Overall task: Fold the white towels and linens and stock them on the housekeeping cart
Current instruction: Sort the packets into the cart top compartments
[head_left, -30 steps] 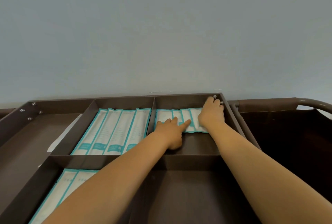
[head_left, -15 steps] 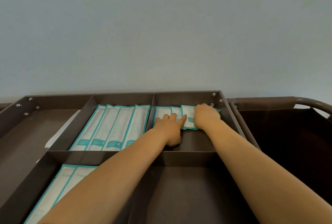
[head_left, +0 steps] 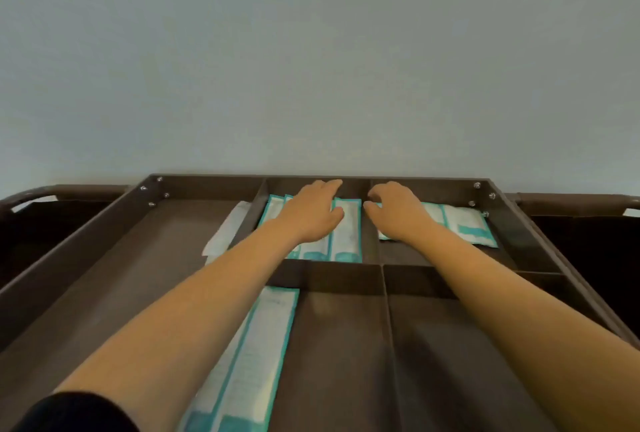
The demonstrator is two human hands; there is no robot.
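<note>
I had both arms stretched across the top tray of the housekeeping cart (head_left: pixel 104 258), which filled the view from 9 to 3 o'clock below a pale wall (head_left: pixel 311 50). My left hand (head_left: pixel 311 213) lay at 11 o'clock, fingers straight and spread, palm down on the long teal-edged packets (head_left: pixel 346 234) in the far middle compartment. My right hand (head_left: pixel 398 215) was at 1 o'clock, just past the divider (head_left: pixel 370 244), its fingers curled over the near end of the short teal-edged packets (head_left: pixel 467 227) in the far right compartment. I could not tell whether it gripped one. A pale wrapped item (head_left: pixel 225 234) lay at 10 o'clock, against the outside of the middle compartment's wall. More long packets (head_left: pixel 256 345) lay at 6 o'clock under my left forearm.
</note>
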